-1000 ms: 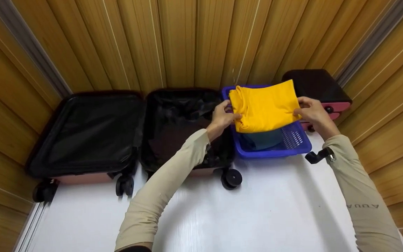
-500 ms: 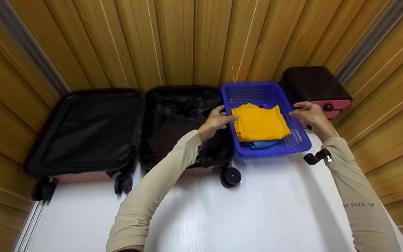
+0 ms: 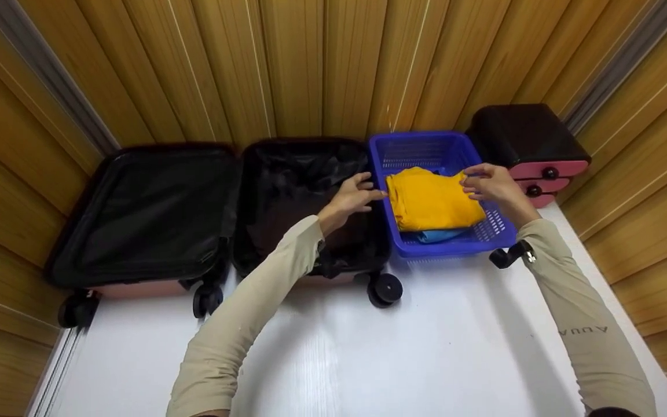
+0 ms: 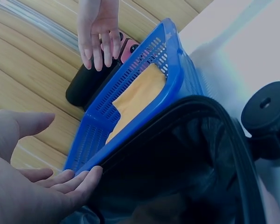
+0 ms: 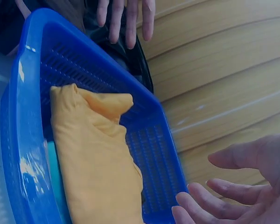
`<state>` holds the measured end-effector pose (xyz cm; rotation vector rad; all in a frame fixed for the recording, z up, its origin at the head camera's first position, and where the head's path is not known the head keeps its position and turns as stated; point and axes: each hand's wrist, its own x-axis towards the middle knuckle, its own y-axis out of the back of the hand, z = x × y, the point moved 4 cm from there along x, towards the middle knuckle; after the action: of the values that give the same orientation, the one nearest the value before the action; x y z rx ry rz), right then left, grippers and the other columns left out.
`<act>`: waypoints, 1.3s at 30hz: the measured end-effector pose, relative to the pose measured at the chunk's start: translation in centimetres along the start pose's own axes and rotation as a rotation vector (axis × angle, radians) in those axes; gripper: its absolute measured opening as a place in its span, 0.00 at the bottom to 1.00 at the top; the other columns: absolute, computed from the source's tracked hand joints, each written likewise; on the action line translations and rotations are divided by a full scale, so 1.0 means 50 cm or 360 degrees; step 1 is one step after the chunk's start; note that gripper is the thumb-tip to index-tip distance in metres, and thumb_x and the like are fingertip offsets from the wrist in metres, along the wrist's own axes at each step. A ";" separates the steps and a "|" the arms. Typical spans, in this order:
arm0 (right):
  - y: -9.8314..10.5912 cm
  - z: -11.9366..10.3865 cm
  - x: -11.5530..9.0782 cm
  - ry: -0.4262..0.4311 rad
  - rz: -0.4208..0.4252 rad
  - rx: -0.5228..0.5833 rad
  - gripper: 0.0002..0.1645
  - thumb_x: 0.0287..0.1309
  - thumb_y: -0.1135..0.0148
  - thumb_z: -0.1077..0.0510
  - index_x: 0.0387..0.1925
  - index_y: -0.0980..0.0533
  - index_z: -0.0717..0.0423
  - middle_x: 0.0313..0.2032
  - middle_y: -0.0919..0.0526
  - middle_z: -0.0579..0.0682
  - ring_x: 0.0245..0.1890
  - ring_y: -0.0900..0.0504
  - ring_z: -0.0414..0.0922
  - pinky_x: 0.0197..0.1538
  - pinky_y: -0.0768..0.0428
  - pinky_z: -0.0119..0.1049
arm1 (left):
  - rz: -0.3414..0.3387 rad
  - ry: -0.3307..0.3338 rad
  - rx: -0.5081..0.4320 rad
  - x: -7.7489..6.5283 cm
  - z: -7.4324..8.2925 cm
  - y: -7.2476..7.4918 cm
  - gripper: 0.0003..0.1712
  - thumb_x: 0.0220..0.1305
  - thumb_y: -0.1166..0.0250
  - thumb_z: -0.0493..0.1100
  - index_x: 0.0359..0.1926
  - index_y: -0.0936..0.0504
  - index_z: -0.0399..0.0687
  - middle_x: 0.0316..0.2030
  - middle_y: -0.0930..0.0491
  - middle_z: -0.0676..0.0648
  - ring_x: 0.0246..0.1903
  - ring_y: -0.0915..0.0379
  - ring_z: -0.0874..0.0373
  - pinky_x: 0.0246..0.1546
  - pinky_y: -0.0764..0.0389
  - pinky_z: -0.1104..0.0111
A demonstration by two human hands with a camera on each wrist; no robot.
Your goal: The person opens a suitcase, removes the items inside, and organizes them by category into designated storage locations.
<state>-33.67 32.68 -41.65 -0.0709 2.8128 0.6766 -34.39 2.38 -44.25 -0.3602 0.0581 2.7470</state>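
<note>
A folded yellow garment (image 3: 435,202) lies in the blue plastic basket (image 3: 455,250), on top of a folded blue cloth (image 3: 440,235) that is mostly hidden. My left hand (image 3: 346,201) is over the right side of the black-lined suitcase half (image 3: 287,231), beside the basket's left rim, fingers spread and holding nothing. Above the basket's right side hovers my right hand (image 3: 498,188), its fingers loosely bent. In the right wrist view this hand (image 5: 242,186) is apart from the garment (image 5: 93,154), with nothing in its grasp.
Left of the basket, another black suitcase half (image 3: 148,214) lies flat. Black wheels (image 3: 385,289) stick out toward the front. A pink-and-black drawer box (image 3: 527,136) stands right of the basket. Behind everything rises a wood-panelled wall (image 3: 299,69); a white surface (image 3: 380,353) stretches in front.
The yellow garment has gone down from both hands into the basket and been let go. My left hand has drawn back left; my right hand went right, then slightly back left.
</note>
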 end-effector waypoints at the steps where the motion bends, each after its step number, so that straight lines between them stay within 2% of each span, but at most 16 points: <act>1: -0.007 -0.003 0.004 0.0009 -0.0021 0.0009 0.28 0.76 0.42 0.58 0.69 0.34 0.70 0.43 0.17 0.41 0.37 0.16 0.30 0.49 0.15 0.28 | 0.0006 -0.0007 0.0004 -0.002 0.002 0.007 0.46 0.69 0.33 0.36 0.82 0.45 0.38 0.76 0.38 0.32 0.70 0.30 0.40 0.65 0.22 0.52; 4: -0.026 -0.009 0.014 0.0013 -0.0096 0.0018 0.27 0.76 0.42 0.59 0.68 0.33 0.70 0.39 0.16 0.38 0.36 0.15 0.31 0.49 0.14 0.29 | 0.0039 -0.0029 0.0004 -0.011 0.011 0.032 0.45 0.69 0.35 0.34 0.82 0.45 0.38 0.76 0.38 0.31 0.69 0.28 0.40 0.65 0.23 0.51; 10: -0.048 -0.020 0.031 0.0018 -0.0183 -0.0021 0.25 0.77 0.43 0.59 0.67 0.33 0.70 0.42 0.17 0.42 0.37 0.15 0.33 0.49 0.14 0.31 | 0.0182 -0.0101 -0.0015 -0.030 0.028 0.098 0.43 0.69 0.35 0.33 0.81 0.43 0.37 0.74 0.34 0.30 0.66 0.26 0.38 0.65 0.23 0.48; 13: -0.054 -0.028 0.031 0.0037 -0.0183 -0.0024 0.25 0.76 0.43 0.60 0.66 0.32 0.71 0.44 0.16 0.44 0.36 0.15 0.34 0.49 0.13 0.33 | 0.0201 -0.0078 -0.0003 -0.038 0.022 0.119 0.43 0.69 0.35 0.35 0.80 0.42 0.37 0.74 0.34 0.31 0.66 0.26 0.39 0.65 0.23 0.48; 19: -0.094 -0.045 0.028 0.0067 -0.0258 -0.0028 0.24 0.77 0.43 0.59 0.65 0.31 0.70 0.50 0.18 0.52 0.40 0.14 0.36 0.50 0.13 0.37 | 0.0221 -0.0013 0.0018 -0.058 0.009 0.156 0.42 0.71 0.35 0.36 0.80 0.42 0.38 0.74 0.35 0.31 0.68 0.27 0.39 0.66 0.24 0.48; 26: -0.118 -0.064 0.041 0.0145 -0.0305 0.0024 0.23 0.76 0.42 0.60 0.64 0.29 0.72 0.41 0.16 0.42 0.40 0.13 0.38 0.47 0.13 0.34 | 0.0297 0.0002 -0.0004 -0.078 0.002 0.193 0.42 0.72 0.36 0.36 0.81 0.45 0.38 0.74 0.38 0.30 0.69 0.29 0.38 0.66 0.24 0.49; 28: -0.125 -0.067 0.046 0.0147 -0.0317 0.0023 0.23 0.77 0.43 0.60 0.64 0.29 0.72 0.42 0.15 0.42 0.42 0.12 0.41 0.48 0.12 0.35 | 0.0327 0.0013 -0.0003 -0.083 -0.004 0.207 0.42 0.73 0.36 0.36 0.81 0.45 0.38 0.75 0.38 0.29 0.69 0.29 0.39 0.67 0.24 0.50; 30: -0.133 -0.069 0.050 0.0144 -0.0337 0.0021 0.24 0.77 0.43 0.59 0.65 0.30 0.73 0.47 0.15 0.49 0.45 0.13 0.43 0.51 0.13 0.37 | 0.0350 0.0005 0.0001 -0.089 -0.010 0.219 0.41 0.73 0.37 0.36 0.81 0.45 0.37 0.75 0.39 0.29 0.69 0.30 0.39 0.67 0.24 0.50; 33: -0.146 -0.072 0.053 0.0135 -0.0360 0.0030 0.25 0.78 0.44 0.59 0.66 0.31 0.73 0.52 0.17 0.54 0.45 0.13 0.43 0.53 0.13 0.39 | 0.0471 -0.0049 0.0007 -0.093 -0.015 0.237 0.37 0.74 0.38 0.36 0.79 0.40 0.36 0.73 0.36 0.30 0.69 0.29 0.39 0.67 0.24 0.51; 36: -0.167 -0.076 0.059 0.0128 -0.0383 0.0062 0.24 0.78 0.45 0.59 0.65 0.30 0.73 0.50 0.16 0.53 0.44 0.12 0.41 0.51 0.13 0.37 | 0.0633 -0.0110 0.0034 -0.101 -0.020 0.255 0.30 0.76 0.40 0.35 0.75 0.34 0.36 0.71 0.32 0.31 0.66 0.27 0.40 0.65 0.23 0.53; 39: -0.193 -0.080 0.066 0.0126 -0.0412 0.0097 0.23 0.79 0.46 0.59 0.64 0.30 0.73 0.49 0.15 0.53 0.46 0.12 0.44 0.51 0.13 0.37 | 0.0772 -0.0111 0.0113 -0.111 -0.027 0.274 0.26 0.76 0.41 0.35 0.71 0.30 0.36 0.68 0.29 0.33 0.61 0.24 0.42 0.62 0.21 0.55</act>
<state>-36.75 22.28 -43.29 -0.4511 2.8250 0.5382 -34.06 -12.44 -44.24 -0.2554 0.2550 3.2215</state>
